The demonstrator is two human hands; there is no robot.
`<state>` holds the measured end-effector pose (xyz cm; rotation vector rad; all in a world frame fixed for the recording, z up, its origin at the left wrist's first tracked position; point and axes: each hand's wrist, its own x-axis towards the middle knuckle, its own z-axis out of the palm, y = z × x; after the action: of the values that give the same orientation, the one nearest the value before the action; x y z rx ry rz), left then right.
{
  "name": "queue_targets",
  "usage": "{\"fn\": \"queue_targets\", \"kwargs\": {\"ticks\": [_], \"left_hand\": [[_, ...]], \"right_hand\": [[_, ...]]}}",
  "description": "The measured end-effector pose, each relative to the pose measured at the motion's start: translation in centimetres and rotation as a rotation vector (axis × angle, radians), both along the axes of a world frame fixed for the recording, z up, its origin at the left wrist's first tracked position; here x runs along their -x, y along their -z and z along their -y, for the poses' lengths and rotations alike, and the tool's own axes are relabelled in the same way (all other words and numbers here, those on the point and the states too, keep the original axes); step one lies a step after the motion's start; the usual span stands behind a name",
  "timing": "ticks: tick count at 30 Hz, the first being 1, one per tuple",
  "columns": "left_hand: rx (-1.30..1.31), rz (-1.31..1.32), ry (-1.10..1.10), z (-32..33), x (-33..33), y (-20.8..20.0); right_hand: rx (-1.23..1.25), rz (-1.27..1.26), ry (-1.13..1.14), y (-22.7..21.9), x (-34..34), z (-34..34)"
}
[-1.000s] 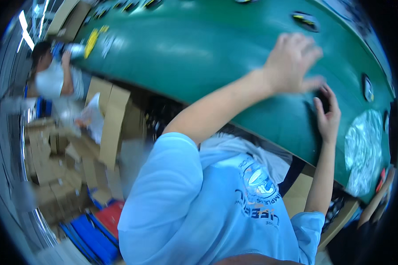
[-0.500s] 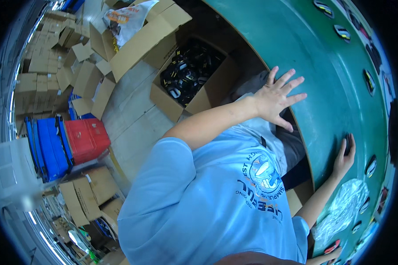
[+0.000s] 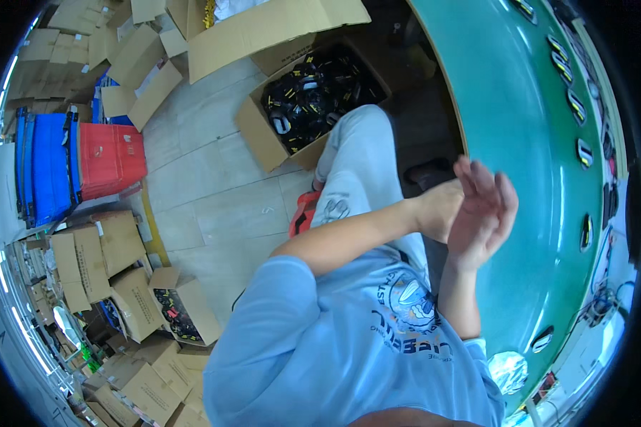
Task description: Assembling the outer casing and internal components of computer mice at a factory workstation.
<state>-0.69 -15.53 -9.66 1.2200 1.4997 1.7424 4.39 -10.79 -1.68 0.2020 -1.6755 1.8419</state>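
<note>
1. Your bare left hand (image 3: 434, 210) and bare right hand (image 3: 483, 226) are now meeting, or overlapping in view, right of centre; half a second ago they were standing well apart.
2. Your right hand is no longer lying around a dark object on the smooth green tabletop (image 3: 516, 135), which is filling the right of the frame.
3. Your right fingers are extending upward, loosely bent and unclenched, with no object showing in them. Your right hand is partly covering the left, so you cannot tell whether the left fingers are gripping anything.
4. The small dark oval pieces with pale and yellow markings (image 3: 584, 153) are lying in a loose, curving row down the right of the frame, the nearest sitting just beyond your right hand. Neither hand is touching them, so handling of these pieces is pausing, judging by this view.
5. Your view is swinging too: the crumpled clear plastic sheet (image 3: 508, 371) is now showing only partly at the lower right, and your leg in pale grey trousers (image 3: 363, 160) is appearing near the centre.
6. The open brown cardboard box (image 3: 258, 135) is standing at upper centre, holding many black pieces.
</note>
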Motion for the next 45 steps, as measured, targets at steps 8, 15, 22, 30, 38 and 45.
{"fn": "queue_targets", "kwargs": {"ticks": [8,15,22,30,38,45], "left_hand": [[0.657,0.175,-1.127,19.7,18.6,15.0],[0.919,1.056,-0.992,27.8,26.6,29.5],[0.729,1.256,-1.003,23.2,29.8,39.2],[0.144,1.408,-0.847,23.3,30.4,42.7],[0.223,1.364,-0.884,24.1,30.0,41.6],[0.286,1.319,-0.895,25.3,30.2,41.1]], "right_hand": [[0.439,0.573,0.109,13.2,17.8,3.9],[0.427,1.04,0.081,40.9,28.7,3.7],[-0.394,1.142,0.069,57.0,34.5,-1.0],[-0.797,0.872,0.272,60.3,36.2,5.9],[-0.097,0.941,0.135,54.7,38.5,9.9],[-0.05,0.793,0.062,52.1,39.0,12.5]]}}
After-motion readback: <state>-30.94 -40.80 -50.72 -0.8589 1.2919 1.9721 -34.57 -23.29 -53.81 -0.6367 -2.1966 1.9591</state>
